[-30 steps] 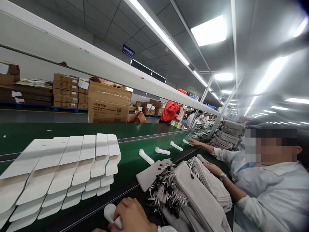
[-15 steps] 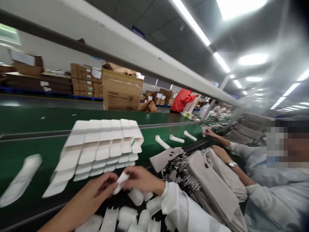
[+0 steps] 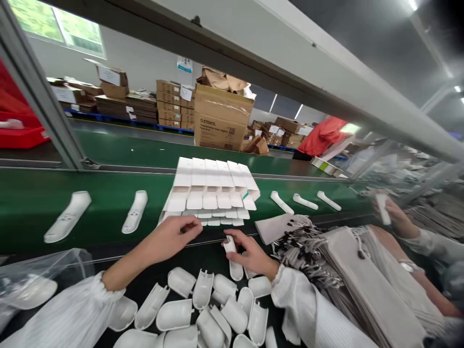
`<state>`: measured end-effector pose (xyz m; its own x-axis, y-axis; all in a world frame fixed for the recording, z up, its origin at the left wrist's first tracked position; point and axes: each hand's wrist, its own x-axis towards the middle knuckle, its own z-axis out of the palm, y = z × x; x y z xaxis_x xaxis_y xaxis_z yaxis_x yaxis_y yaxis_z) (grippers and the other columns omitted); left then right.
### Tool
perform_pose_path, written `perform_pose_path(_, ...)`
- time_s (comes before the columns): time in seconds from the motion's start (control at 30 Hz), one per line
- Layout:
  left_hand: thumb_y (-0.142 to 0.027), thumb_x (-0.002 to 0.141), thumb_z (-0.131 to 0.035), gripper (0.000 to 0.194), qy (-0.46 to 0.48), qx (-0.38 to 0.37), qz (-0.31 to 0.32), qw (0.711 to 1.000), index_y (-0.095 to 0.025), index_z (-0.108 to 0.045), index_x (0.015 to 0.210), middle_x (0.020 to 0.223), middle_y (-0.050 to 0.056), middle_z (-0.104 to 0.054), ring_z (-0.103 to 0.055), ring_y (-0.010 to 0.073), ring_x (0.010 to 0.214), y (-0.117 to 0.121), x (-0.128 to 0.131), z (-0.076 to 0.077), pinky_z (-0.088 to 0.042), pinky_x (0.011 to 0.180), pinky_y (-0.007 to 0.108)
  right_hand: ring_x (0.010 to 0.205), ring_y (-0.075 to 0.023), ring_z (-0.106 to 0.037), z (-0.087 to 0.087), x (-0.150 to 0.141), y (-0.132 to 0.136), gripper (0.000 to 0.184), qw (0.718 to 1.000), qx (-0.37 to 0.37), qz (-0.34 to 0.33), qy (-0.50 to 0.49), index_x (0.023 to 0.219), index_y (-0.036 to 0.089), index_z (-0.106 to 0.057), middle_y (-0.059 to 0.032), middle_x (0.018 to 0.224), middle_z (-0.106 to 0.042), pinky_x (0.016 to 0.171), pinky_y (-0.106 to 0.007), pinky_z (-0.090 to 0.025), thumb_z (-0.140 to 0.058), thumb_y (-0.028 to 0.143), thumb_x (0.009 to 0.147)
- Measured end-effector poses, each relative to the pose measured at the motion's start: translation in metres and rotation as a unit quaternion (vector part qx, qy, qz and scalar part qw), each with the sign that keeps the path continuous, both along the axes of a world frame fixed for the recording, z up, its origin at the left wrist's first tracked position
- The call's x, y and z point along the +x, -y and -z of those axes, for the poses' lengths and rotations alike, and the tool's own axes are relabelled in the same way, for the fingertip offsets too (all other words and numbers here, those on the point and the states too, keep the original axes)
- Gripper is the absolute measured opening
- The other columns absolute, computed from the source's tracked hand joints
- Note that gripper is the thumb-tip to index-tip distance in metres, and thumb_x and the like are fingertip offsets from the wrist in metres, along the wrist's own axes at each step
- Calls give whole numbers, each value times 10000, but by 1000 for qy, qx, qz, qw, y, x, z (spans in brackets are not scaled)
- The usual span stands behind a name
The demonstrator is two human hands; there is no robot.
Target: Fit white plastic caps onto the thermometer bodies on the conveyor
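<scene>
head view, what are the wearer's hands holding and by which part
Right hand grips a white piece by its far half; left hand holds nothing visible.

covers (image 3: 175, 314): plain white
devices (image 3: 68, 216): white, grey marks
belt (image 3: 107, 193): green
cartons (image 3: 212, 181): white, one teal spot
pouches (image 3: 362, 270): light grey
cords (image 3: 310, 258): white, black ends
box (image 3: 219, 113): brown, black print
tray (image 3: 21, 140): red

Behind the left fingers (image 3: 190, 235), a white sleeve (image 3: 70, 314) is ending in a gathered cuff (image 3: 112, 286). Behind the right fingers (image 3: 239, 237), another white sleeve (image 3: 315, 314) is creasing loosely.
</scene>
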<state>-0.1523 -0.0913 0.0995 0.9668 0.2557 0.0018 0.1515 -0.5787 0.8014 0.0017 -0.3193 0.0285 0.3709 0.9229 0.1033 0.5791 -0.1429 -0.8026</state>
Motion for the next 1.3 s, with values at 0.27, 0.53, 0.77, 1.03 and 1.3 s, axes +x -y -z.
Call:
perform_pose_path(0.27, -423, 843, -511, 278, 68, 66, -356, 930, -203, -675, 890, 887, 31, -710, -643, 201, 830, -116, -3, 12, -479, 710, 258, 899, -191, -635, -19, -32, -27, 442, 999, -4, -44, 16, 1308, 265, -522, -57, 1132, -681, 840, -328, -512, -610, 371, 888)
perform_pose_path(0.53, -438, 887, -506, 506, -87, 187, -341, 917, -226, -504, 1346, 1297, 133, -587, -603, 273, 1118, -149, 35, 65, -456, 881, 333, 887, -214, -669, -32, -64, -113, 433, 979, -5, -59, 194, 1338, 242, -552, -50, 1083, -714, 786, -307, -506, -562, 351, 919)
perform_pose_path(0.77, -398, 842, -551, 257, -149, 185, -305, 922, -222, -596, 1024, 1027, 92, -692, -678, 242, 861, -138, 43, 76, -474, 703, 295, 790, -226, -695, 7, -70, -144, 276, 954, -36, 21, 296, 1187, 204, -535, -62, 993, -716, 625, -270, -455, -531, 337, 945)
perform_pose_path(1.03, -427, 847, -576, 226, -107, 160, -312, 930, -209, -555, 903, 898, 66, -687, -656, 203, 721, -126, 33, 81, -450, 629, 280, 757, -230, -702, 9, -76, -161, 142, 930, -107, 41, 348, 1053, 189, -533, -70, 901, -701, 577, -266, -436, -539, 302, 967)
perform_pose_path(1.3, -410, 884, -587, 221, -86, 171, -310, 931, -191, -587, 905, 947, 84, -679, -651, 222, 879, -131, 36, 78, -473, 719, 286, 873, -241, -710, 6, -70, -171, 232, 945, -125, 32, 300, 1178, 177, -562, -95, 1004, -723, 669, -293, -478, -526, 253, 962)
